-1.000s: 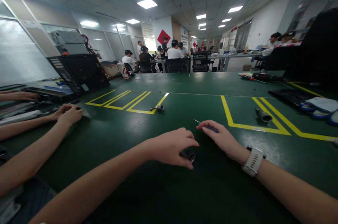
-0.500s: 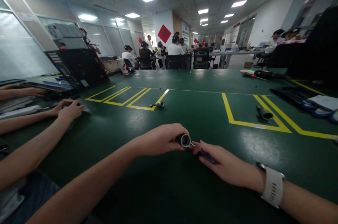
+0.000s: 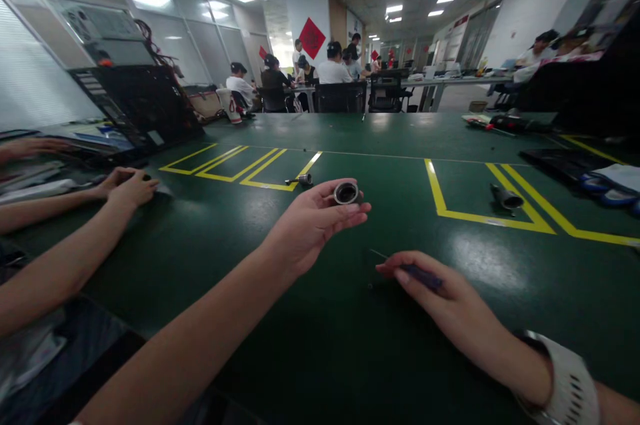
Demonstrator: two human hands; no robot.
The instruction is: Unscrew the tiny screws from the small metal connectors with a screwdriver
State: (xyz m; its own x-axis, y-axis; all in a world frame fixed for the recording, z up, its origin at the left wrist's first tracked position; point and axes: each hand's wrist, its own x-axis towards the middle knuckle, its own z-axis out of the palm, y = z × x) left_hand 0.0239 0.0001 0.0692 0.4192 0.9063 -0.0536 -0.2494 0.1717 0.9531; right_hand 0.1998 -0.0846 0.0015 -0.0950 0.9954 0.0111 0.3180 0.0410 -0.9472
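Note:
Raised above the green table [image 3: 300, 318], my left hand [image 3: 315, 218] grips a dark metal cylinder [image 3: 346, 193], its open round end turned toward me. My right hand [image 3: 425, 285], lower and to the right, is closed around the dark purple handle of a screwdriver [image 3: 421, 276]. The screwdriver's thin shaft points left, apart from the cylinder. A tiny dark piece [image 3: 371, 286] lies on the table just below its tip. Beyond my left hand rests a small metal part with a stem [image 3: 303, 180]. Farther right lies a similar dark metal cylinder [image 3: 507, 198] inside a taped area.
Yellow tape [image 3: 440, 201] marks areas on the table. At left, a co-worker's hands [image 3: 131, 186] hold something dark near a black computer chassis [image 3: 140, 105]. A black tray [image 3: 560, 168] and a power drill [image 3: 520, 123] lie at right. People sit at tables behind.
My left hand has lifted the cylinder up and away from the screwdriver, turning its palm more upward. My right hand has moved right with the screwdriver. The view has tilted down slightly.

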